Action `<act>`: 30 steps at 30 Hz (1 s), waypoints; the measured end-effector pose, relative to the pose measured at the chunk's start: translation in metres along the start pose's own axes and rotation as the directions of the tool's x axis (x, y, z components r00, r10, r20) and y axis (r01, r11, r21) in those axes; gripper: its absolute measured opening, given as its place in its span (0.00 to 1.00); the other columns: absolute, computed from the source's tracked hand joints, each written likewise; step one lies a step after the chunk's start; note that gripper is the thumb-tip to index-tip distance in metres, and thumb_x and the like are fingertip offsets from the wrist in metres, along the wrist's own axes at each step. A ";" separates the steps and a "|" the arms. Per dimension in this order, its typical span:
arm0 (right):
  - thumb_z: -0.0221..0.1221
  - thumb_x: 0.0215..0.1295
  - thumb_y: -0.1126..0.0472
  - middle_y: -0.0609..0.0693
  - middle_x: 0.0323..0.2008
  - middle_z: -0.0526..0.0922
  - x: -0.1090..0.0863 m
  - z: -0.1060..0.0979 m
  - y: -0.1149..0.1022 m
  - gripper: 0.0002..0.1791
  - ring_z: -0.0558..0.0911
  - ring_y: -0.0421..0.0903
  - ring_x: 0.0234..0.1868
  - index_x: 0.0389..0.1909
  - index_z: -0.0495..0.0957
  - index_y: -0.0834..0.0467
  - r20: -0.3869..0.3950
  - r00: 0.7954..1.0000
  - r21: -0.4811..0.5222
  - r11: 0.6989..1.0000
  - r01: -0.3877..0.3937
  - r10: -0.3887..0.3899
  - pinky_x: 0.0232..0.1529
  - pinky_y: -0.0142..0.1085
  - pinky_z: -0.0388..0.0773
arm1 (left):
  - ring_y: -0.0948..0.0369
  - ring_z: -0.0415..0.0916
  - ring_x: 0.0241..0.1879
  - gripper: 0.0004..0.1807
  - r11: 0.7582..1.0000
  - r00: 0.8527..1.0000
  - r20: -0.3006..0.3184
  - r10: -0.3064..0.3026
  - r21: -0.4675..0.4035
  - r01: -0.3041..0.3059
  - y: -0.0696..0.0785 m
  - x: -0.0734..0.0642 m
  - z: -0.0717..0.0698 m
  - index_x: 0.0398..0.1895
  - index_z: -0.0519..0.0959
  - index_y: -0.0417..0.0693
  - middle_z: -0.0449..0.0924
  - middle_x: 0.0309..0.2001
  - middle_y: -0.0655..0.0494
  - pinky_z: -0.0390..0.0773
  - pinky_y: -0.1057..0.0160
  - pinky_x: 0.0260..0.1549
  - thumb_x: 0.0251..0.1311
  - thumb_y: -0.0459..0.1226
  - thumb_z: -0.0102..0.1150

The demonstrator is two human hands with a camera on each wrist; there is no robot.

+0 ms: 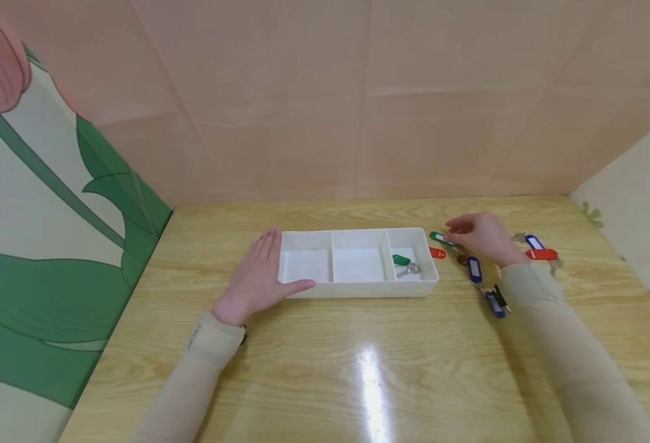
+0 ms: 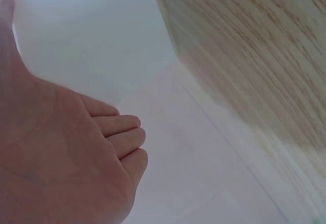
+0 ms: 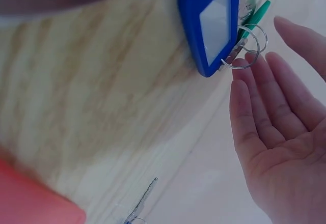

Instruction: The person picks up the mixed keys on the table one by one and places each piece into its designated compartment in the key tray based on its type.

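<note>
My left hand [image 1: 255,277] lies against the left end of a white three-compartment tray [image 1: 358,289], fingers straight and thumb along the front rim. The tray's right compartment holds a green key tag [image 1: 401,260] with a key [image 1: 412,269]. Right of the tray, my right hand [image 1: 482,237] hovers at another green key tag [image 1: 438,236] and its ring. In the right wrist view, the thumb and fingers [image 3: 272,96] stand apart, close to a metal ring [image 3: 259,43]. A blue key tag [image 3: 209,25] is nearby; fingertip contact is unclear.
A red tag [image 1: 437,253] lies by the tray's right end. Blue tags [image 1: 473,269] and a black tag [image 1: 501,297] lie below my right hand. Farther right are another blue tag [image 1: 534,242] and a red tag [image 1: 542,254] with keys. Walls bound the wooden table [image 1: 314,357].
</note>
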State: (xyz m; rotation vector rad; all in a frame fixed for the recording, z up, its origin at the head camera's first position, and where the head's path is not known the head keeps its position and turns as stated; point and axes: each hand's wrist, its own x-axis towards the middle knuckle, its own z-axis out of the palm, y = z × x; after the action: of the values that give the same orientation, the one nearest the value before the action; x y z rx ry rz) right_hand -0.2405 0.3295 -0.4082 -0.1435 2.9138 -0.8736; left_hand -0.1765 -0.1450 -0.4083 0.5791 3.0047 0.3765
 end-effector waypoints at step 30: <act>0.69 0.65 0.60 0.61 0.46 0.85 0.003 0.000 0.005 0.19 0.81 0.53 0.42 0.53 0.84 0.66 0.094 0.995 -0.029 0.999 -0.016 0.019 0.43 0.46 0.81 | 0.50 0.32 0.79 0.73 1.000 1.000 -0.017 0.002 -0.018 -0.002 0.000 -0.001 0.002 0.81 0.37 0.34 0.35 0.81 0.39 0.38 0.53 0.76 0.51 0.83 0.36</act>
State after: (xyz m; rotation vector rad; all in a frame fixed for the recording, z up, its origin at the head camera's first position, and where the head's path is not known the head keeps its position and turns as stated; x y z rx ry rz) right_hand -0.2442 0.3337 -0.4112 -0.1567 2.8370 -0.8001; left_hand -0.1757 -0.1449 -0.4105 0.5801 3.0144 0.4098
